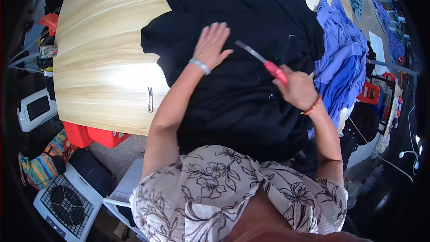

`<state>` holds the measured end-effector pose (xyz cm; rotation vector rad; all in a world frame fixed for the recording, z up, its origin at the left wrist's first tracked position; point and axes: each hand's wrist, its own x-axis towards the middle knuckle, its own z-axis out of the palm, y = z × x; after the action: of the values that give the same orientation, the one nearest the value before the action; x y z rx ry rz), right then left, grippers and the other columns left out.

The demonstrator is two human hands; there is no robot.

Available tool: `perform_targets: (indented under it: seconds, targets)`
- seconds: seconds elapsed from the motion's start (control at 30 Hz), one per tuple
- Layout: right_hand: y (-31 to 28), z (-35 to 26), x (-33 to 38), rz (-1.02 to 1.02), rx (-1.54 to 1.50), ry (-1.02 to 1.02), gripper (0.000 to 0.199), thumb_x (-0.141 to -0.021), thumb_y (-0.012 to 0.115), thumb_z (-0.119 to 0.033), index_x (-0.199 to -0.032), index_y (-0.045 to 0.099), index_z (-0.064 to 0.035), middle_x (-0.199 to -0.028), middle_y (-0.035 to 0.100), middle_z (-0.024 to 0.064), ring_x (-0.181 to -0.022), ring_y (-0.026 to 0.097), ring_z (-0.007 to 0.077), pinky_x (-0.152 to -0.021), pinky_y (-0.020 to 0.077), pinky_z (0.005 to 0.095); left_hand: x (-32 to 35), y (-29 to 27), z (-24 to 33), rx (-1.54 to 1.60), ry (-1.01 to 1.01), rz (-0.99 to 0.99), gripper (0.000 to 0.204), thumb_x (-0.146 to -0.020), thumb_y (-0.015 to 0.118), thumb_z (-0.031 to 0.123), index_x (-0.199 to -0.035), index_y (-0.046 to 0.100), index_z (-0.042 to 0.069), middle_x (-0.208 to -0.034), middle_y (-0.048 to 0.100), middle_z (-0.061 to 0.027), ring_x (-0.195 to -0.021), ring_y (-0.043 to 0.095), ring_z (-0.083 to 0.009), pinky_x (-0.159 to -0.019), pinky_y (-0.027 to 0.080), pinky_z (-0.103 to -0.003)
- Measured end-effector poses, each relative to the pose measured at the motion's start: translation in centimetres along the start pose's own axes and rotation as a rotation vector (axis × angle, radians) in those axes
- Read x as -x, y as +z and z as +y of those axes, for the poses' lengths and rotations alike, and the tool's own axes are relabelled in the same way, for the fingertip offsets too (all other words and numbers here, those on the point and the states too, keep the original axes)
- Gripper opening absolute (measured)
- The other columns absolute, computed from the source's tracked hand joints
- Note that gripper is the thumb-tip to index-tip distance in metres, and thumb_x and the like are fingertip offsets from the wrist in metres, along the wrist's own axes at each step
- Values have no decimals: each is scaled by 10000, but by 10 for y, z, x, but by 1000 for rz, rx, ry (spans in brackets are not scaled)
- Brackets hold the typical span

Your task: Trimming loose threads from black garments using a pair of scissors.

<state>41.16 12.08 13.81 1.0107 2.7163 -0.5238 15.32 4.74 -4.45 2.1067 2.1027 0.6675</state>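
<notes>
A black knitted garment or cloth [233, 76] lies spread over the table and hangs toward my body. My left hand [212, 45] rests flat on it, fingers stretched out and thumb apart, with nothing held. In my right hand [299, 88] is a red-handled tool [275, 72] with a narrow metal blade. Its blade points up and left toward my left hand, over the black cloth; I cannot tell whether the tip touches. Small pale thread bits [270, 95] show on the cloth. Thread snips [150, 100] lie on the wood, left of my left forearm.
Purple garments [342, 58] are heaped at the right of the light wooden table [103, 45]. Red plastic stools or crates [92, 135] stand below its left edge. A white fan-like appliance [67, 206] and a white chair [127, 188] are at the lower left.
</notes>
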Motion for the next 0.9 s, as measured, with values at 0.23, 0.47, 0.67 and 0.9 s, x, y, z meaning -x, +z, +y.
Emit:
perform_targets:
  seconds: [0.23, 0.47, 0.67, 0.9]
  targets:
    - [37, -58, -25, -301, -96, -331, 258, -858, 653, -231, -963, 556, -15, -730, 663, 164, -729, 671, 352, -661, 520, 453, 105, -22, -49, 146, -258, -83, 567, -848, 663, 206, -1369, 496, 57, -1468, 422, -146, -1368, 375, -319, -1138, 278, -439]
    - [45, -42, -46, 52, -21, -205, 262, -891, 633, -280, -944, 551, -37, -781, 652, 151, -758, 671, 351, -677, 545, 442, 123, -39, -151, 237, -1023, 619, 609, -797, 760, 332, -1210, 570, -74, -1149, 600, -242, -1039, 592, -381, -924, 472, -418]
    - [23, -23, -52, 45, 105, 40, 396, -889, 643, -394, -819, 595, -7, -725, 657, 219, -731, 670, 390, -669, 549, 462, 81, -38, -219, 724, -1339, 541, 313, -719, 843, 149, -926, 684, -25, -836, 687, -99, -777, 629, -202, -767, 509, -327]
    - [1, 8, -44, 44, -466, 279, 386, -893, 671, -352, -761, 657, 11, -627, 652, 133, -574, 663, 267, -569, 516, 374, 36, -92, -45, 834, -461, 515, 109, -789, 632, 13, -887, 609, 55, -783, 579, 13, -734, 554, -94, -706, 474, -263]
